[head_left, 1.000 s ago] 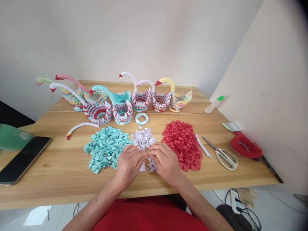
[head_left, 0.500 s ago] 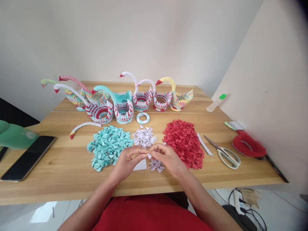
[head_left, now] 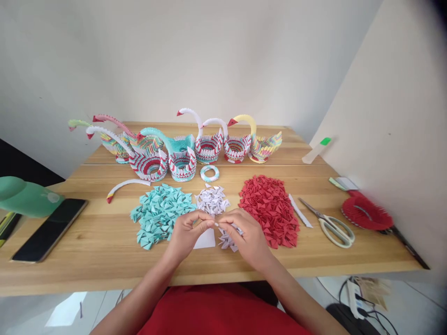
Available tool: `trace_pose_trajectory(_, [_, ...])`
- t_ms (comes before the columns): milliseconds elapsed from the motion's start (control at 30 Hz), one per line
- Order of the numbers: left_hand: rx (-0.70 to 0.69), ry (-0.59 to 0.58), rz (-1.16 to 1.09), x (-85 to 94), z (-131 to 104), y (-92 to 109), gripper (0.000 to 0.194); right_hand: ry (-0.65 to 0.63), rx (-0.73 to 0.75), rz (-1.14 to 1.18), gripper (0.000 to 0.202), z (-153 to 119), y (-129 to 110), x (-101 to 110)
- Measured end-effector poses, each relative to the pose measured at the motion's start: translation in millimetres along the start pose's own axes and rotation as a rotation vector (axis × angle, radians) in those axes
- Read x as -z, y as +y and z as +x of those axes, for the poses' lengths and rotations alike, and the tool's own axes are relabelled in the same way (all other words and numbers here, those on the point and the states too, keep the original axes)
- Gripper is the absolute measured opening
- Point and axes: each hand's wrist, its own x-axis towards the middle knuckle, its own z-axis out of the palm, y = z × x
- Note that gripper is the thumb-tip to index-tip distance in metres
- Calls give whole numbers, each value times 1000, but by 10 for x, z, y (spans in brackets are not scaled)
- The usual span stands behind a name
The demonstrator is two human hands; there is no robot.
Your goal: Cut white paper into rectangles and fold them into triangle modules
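My left hand (head_left: 187, 232) and my right hand (head_left: 246, 235) meet at the fingertips, both pinching a small white paper piece (head_left: 216, 224) that is mostly covered by the fingers. Beneath them are a white paper sheet (head_left: 205, 239) and a small heap of folded white pieces (head_left: 227, 242). Just beyond the hands sits another white pile (head_left: 212, 200). Folded teal pieces (head_left: 162, 211) are heaped on the left, red ones (head_left: 268, 211) on the right.
Several paper swans (head_left: 148, 165) stand along the back, with a paper ring (head_left: 209, 173) before them. A phone (head_left: 50, 230) and green bottle (head_left: 30, 197) lie left. Scissors (head_left: 335, 229), a white strip (head_left: 300, 211) and a red woven-looking item (head_left: 366, 212) are right.
The fingers of my right hand have straightened somewhat around the small piece, which shows less now. The whole view has shifted slightly, so the table's objects appear further right.
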Motion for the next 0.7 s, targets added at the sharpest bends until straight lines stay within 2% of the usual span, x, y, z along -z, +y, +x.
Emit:
trace_pose_trajectory(267, [-107, 19, 169, -27, -26, 3, 13, -39, 70, -196, 17, 7, 7, -58])
trace_pose_trajectory(367, [-85, 25, 123, -24, -36, -27, 13, -48, 98, -259, 19, 12, 34, -75])
trace_pose_trajectory(467, [52, 61, -138, 25, -1, -77, 16, -37, 72, -198, 19, -5, 13, -27])
trace_pose_trajectory(567, [237, 53, -607, 95, 73, -111, 22, -62, -12, 5, 19, -50, -164, 124])
trace_pose_trajectory(633, [313, 3, -850, 122, 115, -116, 23, -185, -25, 169, 25, -86, -376, 267])
trace_pose_trajectory(700, [330, -28, -965, 120, 136, -116, 21, -331, 69, 325, 30, -119, -617, 413])
